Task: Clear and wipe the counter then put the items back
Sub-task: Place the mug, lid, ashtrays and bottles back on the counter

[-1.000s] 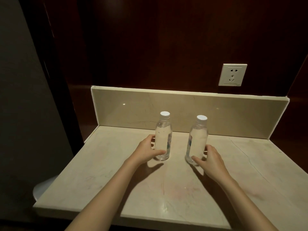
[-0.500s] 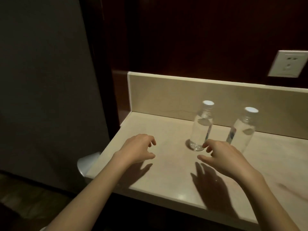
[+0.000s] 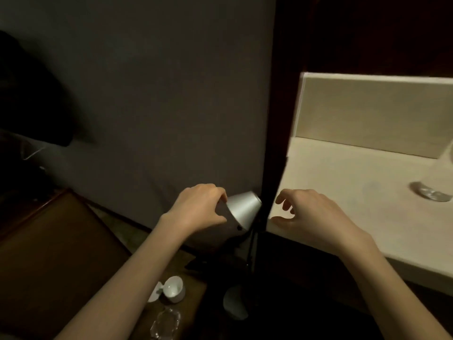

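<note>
Since half a second ago your view has swung left: the counter (image 3: 367, 192) now sits at 3 o'clock, only the base of one water bottle (image 3: 431, 193) shows at the right edge, and a low dark table (image 3: 61, 253) has come in at 7 o'clock.

From the head camera, your left hand (image 3: 198, 209) hovers near the centre with fingers loosely curled, holding nothing, just in front of a silver cone-shaped lamp shade (image 3: 242, 209); whether it touches the shade you cannot tell. Your right hand (image 3: 311, 214) hangs over the counter's left front corner, fingers spread and bent, empty.

Down at 6 o'clock on the table are a white cup (image 3: 174, 289) and a clear glass dish (image 3: 166, 322); these look like the items to put back. Expect the cup to be light, stiff and breakable, with a smooth glaze that may slip. Take it round the wall or by the rim. It appears tipped, with its opening facing up towards 11 o'clock. The dish seems to lie flat, its long side running roughly 12 to 6; lift it by opposite edges.
</note>
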Demonstrator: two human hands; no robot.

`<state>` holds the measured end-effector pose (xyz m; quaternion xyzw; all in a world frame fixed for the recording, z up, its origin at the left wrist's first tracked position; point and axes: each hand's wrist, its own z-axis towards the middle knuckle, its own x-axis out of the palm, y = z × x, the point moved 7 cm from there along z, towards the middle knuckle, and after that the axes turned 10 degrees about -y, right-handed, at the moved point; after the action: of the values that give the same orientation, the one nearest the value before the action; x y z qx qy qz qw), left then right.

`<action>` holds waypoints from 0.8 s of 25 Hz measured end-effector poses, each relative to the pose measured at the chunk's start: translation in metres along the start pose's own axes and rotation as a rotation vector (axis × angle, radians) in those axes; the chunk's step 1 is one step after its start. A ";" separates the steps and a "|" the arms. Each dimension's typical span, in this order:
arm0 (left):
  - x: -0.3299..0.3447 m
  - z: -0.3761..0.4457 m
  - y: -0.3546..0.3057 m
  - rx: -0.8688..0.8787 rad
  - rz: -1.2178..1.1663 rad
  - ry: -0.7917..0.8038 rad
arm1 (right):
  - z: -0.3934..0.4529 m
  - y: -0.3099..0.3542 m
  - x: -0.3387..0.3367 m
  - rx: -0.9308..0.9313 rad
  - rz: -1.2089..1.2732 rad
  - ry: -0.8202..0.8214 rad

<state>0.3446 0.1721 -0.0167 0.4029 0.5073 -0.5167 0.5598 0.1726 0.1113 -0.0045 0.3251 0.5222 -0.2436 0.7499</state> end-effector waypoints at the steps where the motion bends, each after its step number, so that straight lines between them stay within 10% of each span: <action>1: -0.001 -0.014 0.025 -0.020 0.005 0.013 | 0.004 0.022 0.015 -0.012 0.008 0.017; 20: 0.092 -0.161 0.235 -0.439 0.019 0.170 | 0.017 0.196 0.219 -0.128 0.118 0.370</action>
<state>0.5479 0.3469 -0.1503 0.3182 0.6490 -0.3528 0.5942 0.3949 0.2238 -0.1611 0.3458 0.6456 -0.1018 0.6733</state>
